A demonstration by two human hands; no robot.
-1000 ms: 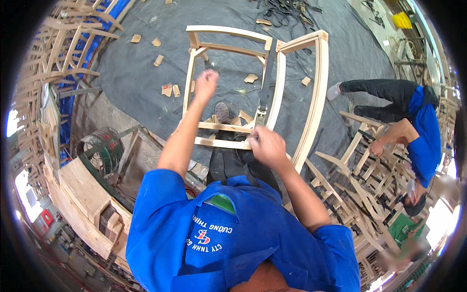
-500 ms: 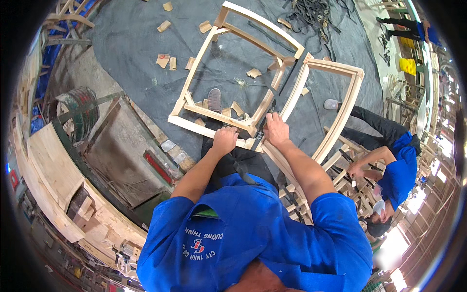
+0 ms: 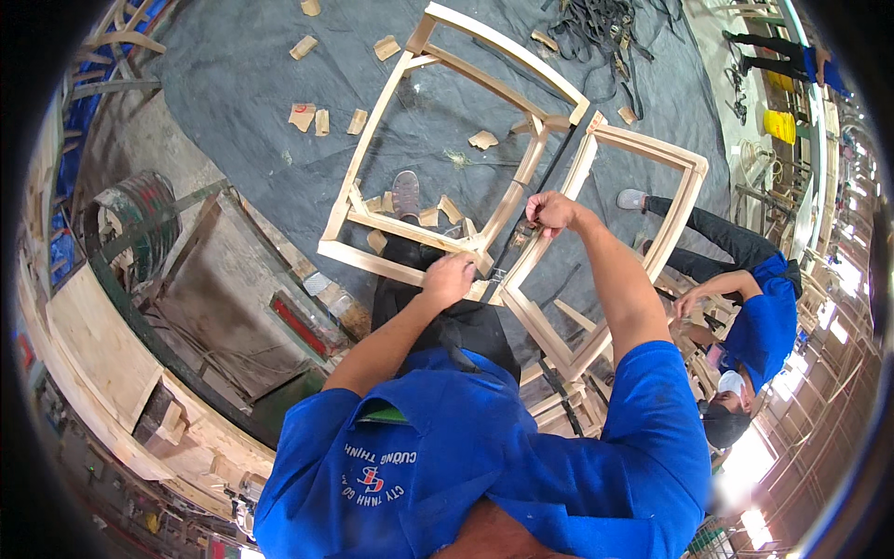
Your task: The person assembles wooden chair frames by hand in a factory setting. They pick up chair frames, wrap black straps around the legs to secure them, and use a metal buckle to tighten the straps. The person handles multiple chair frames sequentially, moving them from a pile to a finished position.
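Note:
A pale wooden chair frame [image 3: 371, 149] stands in front of me, with its seat part on the left and an open rectangular back frame [image 3: 649, 140] on the right. A black strap [image 3: 564, 154] runs between these two parts. My right hand [image 3: 553, 212] is closed in a pinch at the strap's metal ratchet buckle [image 3: 522, 233], above the near end of the back frame. By the near corner of the seat part, my left hand [image 3: 450, 279] has its fingers curled. What those fingers hold, if anything, is hidden.
Wood offcuts [image 3: 303, 116] lie scattered on the grey floor sheet [image 3: 251, 56]. A heap of black straps [image 3: 610, 33] lies at the far side. On the right a co-worker [image 3: 759, 317] bends over more wooden parts. A workbench [image 3: 98, 326] and a coiled roll [image 3: 140, 219] stand left.
My right hand has moved up and right, away from the near corner, and the buckle now shows beside it. My left hand has shifted slightly right. The back frame has shifted slightly right.

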